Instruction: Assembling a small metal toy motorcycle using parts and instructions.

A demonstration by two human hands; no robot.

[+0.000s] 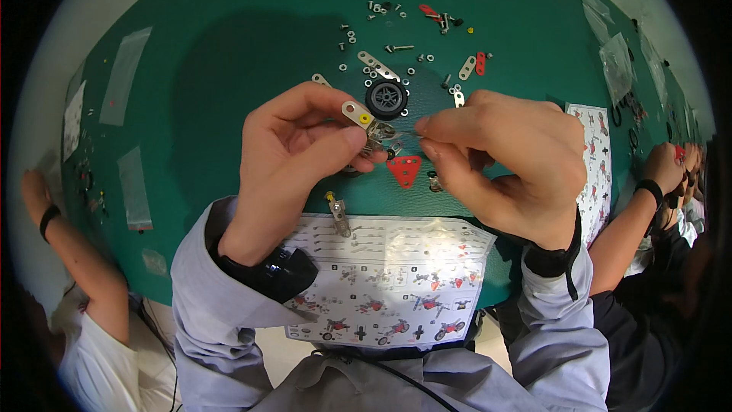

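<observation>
While the left hand (293, 137) clasps a perforated metal strip (353, 111), I cannot tell if the right hand (511, 152) grips anything. On the strip's far side — a black wheel (386, 99).

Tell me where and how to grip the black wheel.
Best pinch the wheel across its outer edge, coming from above. It looks to lie flat, spoked face up, so its round edge offers thumb and finger opposite sides. That seems clearer than the near side, where the left hand holds a metal part.
</observation>
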